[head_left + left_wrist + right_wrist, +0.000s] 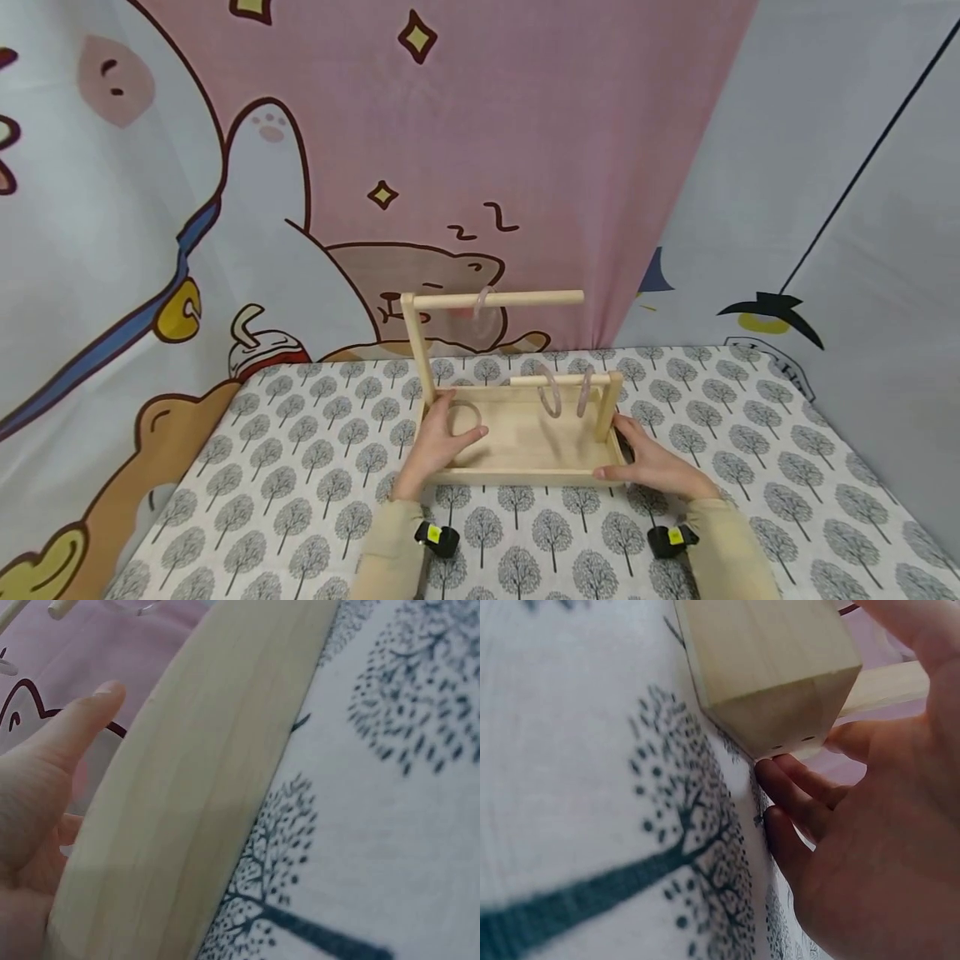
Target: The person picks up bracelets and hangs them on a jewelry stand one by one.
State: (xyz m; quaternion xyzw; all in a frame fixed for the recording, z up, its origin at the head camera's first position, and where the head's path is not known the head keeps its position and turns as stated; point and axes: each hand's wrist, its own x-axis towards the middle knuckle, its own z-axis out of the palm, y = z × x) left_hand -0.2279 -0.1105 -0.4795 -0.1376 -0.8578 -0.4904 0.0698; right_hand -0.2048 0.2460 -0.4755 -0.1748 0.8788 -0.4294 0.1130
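A pale wooden tray [525, 477] sits on the cloth. At its left end a tall post carries an upper rod [536, 297]; a shorter post at the right carries a lower rod [527, 381]. One translucent ring [478, 307] hangs on the upper rod, and two rings [556, 402] hang on the lower one. Another ring [470, 404] lies in the tray beside my left hand [438, 442]. That hand rests at the tray's left end, thumb stretched out over the inside. My right hand [656, 465] holds the right front corner, its fingertips on the end wall [795, 724].
A white cloth with grey tree prints [555, 533] covers the table. Behind the tray hangs a pink and white cartoon curtain [555, 167]. Each wrist wears a small black camera [442, 540].
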